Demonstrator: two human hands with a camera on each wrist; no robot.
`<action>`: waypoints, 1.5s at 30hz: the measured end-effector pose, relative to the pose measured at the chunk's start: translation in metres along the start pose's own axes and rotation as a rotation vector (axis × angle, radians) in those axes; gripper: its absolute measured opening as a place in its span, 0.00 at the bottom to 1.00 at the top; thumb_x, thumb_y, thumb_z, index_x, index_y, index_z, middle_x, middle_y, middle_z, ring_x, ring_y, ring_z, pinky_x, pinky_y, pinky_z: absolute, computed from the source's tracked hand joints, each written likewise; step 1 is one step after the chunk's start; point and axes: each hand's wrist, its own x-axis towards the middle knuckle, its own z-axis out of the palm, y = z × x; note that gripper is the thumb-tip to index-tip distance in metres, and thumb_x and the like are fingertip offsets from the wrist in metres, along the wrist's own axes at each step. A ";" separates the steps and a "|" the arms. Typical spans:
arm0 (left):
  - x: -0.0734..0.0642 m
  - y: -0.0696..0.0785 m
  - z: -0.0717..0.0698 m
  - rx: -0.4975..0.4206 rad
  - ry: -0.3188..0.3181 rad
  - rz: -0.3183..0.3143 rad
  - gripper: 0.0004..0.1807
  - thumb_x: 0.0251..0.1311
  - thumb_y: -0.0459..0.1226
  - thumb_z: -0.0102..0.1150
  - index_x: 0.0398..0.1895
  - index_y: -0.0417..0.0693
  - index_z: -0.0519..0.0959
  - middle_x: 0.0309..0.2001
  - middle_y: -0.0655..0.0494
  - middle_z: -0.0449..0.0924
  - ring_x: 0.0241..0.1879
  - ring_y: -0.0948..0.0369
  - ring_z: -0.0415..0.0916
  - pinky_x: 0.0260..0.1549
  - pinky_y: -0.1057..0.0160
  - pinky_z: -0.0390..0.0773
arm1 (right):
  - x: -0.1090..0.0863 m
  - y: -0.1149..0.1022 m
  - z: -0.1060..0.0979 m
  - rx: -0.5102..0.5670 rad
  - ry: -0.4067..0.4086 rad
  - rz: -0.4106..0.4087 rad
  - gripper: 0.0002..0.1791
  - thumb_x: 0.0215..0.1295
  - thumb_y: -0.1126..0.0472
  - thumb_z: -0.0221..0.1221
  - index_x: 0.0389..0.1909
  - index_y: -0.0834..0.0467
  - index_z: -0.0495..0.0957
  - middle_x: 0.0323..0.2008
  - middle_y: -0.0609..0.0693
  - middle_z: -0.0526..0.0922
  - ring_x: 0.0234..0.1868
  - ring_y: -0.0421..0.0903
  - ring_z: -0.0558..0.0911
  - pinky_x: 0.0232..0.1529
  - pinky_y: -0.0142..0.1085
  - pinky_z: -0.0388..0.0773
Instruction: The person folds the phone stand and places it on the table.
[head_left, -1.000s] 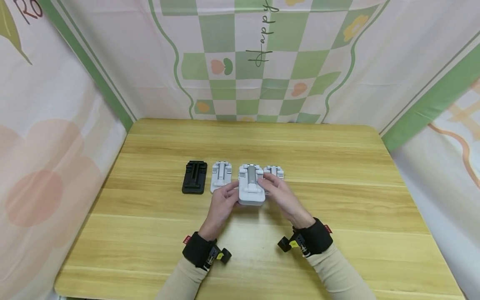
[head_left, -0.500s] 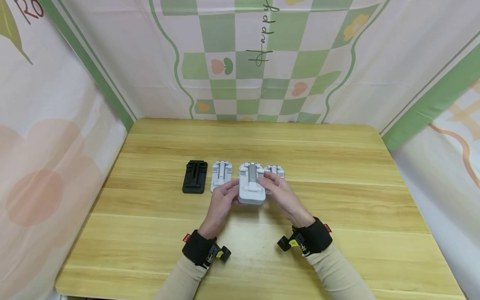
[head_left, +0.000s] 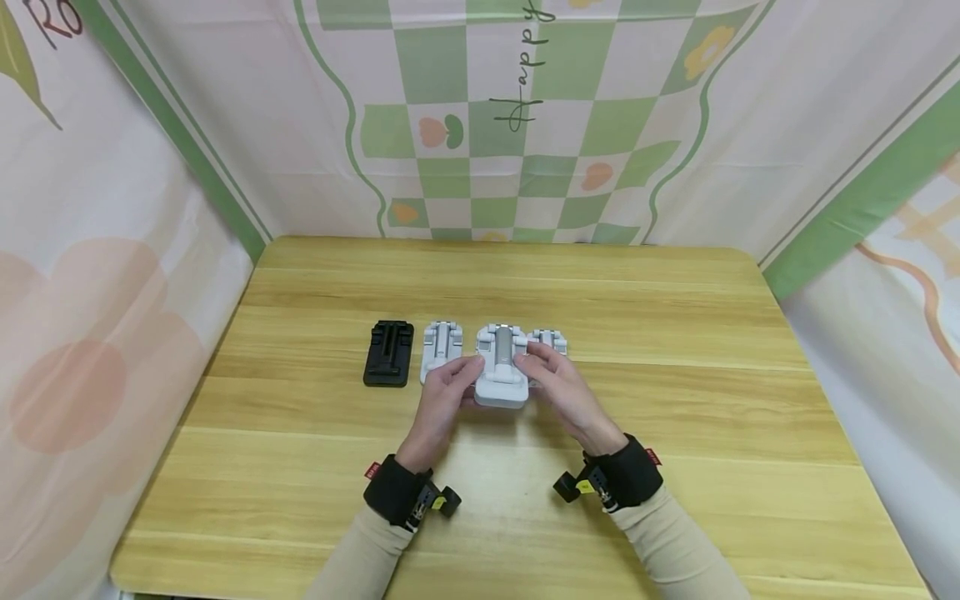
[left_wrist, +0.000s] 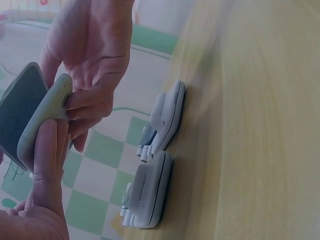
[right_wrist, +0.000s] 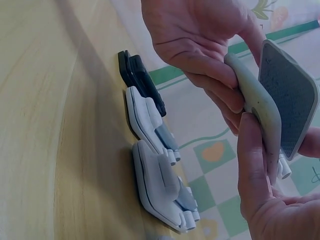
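Both hands hold a white folding phone stand [head_left: 501, 375] above the table, its grey arm facing up in the head view. My left hand [head_left: 440, 406] grips its left edge, thumb along the side. My right hand [head_left: 570, 400] grips the right edge, with the thumb by the grey arm. In the left wrist view the stand's pale shell [left_wrist: 47, 112] and dark-faced plate [left_wrist: 22, 112] are spread apart at an angle. Fingers of both hands lie against the shell in the right wrist view. The held stand hides part of the table behind it.
A black phone stand [head_left: 387, 354] lies folded at the left of a row on the wooden table [head_left: 675, 400]. Beside it is a folded white stand [head_left: 441, 350], with another white stand [head_left: 553, 339] farther right, partly covered by the right hand. A patterned curtain [head_left: 300, 192] hangs behind.
The left thumb has risen slightly along the held stand's left edge, and that hand has closed in a little. The right hand and the stands on the table keep their places.
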 end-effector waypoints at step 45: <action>0.001 -0.007 -0.003 0.094 0.029 -0.065 0.25 0.62 0.44 0.57 0.58 0.39 0.73 0.45 0.46 0.84 0.38 0.60 0.81 0.37 0.63 0.82 | 0.003 0.009 0.004 0.003 0.025 -0.039 0.36 0.66 0.58 0.55 0.69 0.69 0.53 0.48 0.60 0.78 0.43 0.46 0.80 0.49 0.41 0.79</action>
